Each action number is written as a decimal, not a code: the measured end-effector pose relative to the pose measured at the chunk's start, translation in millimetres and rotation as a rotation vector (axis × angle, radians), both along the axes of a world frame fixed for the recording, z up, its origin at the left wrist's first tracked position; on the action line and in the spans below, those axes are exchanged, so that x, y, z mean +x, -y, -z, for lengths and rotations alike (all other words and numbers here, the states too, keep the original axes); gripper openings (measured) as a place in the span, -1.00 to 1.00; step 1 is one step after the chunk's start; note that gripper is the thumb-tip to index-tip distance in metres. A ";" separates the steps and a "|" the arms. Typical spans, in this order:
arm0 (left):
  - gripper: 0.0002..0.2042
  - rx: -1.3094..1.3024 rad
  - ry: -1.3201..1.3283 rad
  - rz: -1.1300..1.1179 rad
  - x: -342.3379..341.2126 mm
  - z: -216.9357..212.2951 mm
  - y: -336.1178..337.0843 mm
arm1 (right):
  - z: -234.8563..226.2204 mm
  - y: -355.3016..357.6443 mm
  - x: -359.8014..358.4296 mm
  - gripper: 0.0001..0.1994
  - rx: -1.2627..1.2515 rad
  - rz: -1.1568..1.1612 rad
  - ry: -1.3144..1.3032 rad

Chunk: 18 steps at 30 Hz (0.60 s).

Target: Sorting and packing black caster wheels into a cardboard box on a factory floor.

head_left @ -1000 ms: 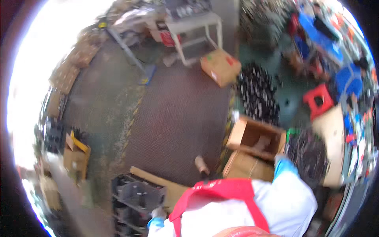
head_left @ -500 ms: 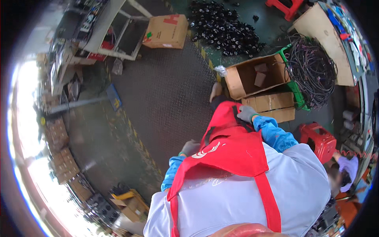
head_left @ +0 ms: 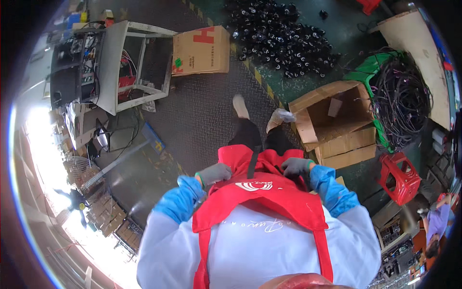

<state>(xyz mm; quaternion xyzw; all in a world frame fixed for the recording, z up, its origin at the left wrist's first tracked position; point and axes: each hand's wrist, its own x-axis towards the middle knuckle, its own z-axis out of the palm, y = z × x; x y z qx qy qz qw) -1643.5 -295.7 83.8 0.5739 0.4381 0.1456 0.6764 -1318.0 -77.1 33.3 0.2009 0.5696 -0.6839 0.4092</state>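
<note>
I wear a red apron (head_left: 269, 204) with a white emblem over a pale shirt. Its lower part is bunched up at my waist, where a dark strap hangs down. My left hand (head_left: 215, 174), in a grey glove, is closed on the left side of the apron. On the other side, my right hand (head_left: 294, 166), gloved alike, has its fingers curled into the red cloth. Blue sleeve covers (head_left: 180, 198) are on both forearms. Below the apron show dark trousers and two light shoes (head_left: 239, 107).
An open cardboard box (head_left: 327, 118) lies right of my feet, beside a coil of black cables (head_left: 399, 98) and a red stool (head_left: 399, 178). Black parts (head_left: 284, 38) are heaped ahead. Leftward are a closed carton (head_left: 201, 50), a metal frame (head_left: 139, 65) and a broom-like tool (head_left: 153, 138). Another person (head_left: 438, 219) is far right.
My left hand has risen from beside the apron onto its edge. The right hand stays on the cloth. My view has turned, and both feet now show.
</note>
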 end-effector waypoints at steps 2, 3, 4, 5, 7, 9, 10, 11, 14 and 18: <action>-0.83 0.093 0.060 0.253 -35.5 35.6 -39.6 | 38.4 2.2 -4.4 -0.78 -0.251 0.166 0.181; -0.83 0.074 0.051 0.243 -54.0 54.1 -56.9 | 50.6 -3.3 -15.1 -0.78 -0.269 0.152 0.173; -0.84 -0.180 0.094 0.307 -71.7 73.0 -76.2 | 59.0 -6.1 -23.8 -0.77 -0.265 0.462 0.172; -0.83 -0.434 0.135 0.366 -87.2 93.3 -94.9 | 71.7 -10.4 -34.4 -0.75 -0.255 0.771 0.176; -0.79 -1.182 -0.240 0.419 -92.8 105.1 -201.0 | 116.5 -29.4 -62.0 -0.65 -0.368 1.285 0.282; -0.76 -1.125 -0.120 0.040 -130.9 178.3 -258.3 | 203.3 -53.7 -81.1 -0.54 -0.396 1.636 0.173; -0.74 -0.960 -0.047 -0.324 -146.3 213.0 -288.1 | 213.6 -86.4 -98.1 -0.42 -0.306 1.754 0.238; -0.69 -0.849 0.000 -0.385 -174.9 273.9 -308.9 | 217.9 -123.1 -114.9 -0.35 -0.260 1.807 0.335; -0.49 -0.693 -0.517 -0.549 -180.3 390.0 -405.0 | 326.1 -190.3 -124.2 -0.16 -0.120 1.957 0.588; -0.40 -0.525 -0.627 -0.678 -207.7 516.8 -453.1 | 479.7 -254.8 -127.7 -0.09 -0.103 2.110 0.752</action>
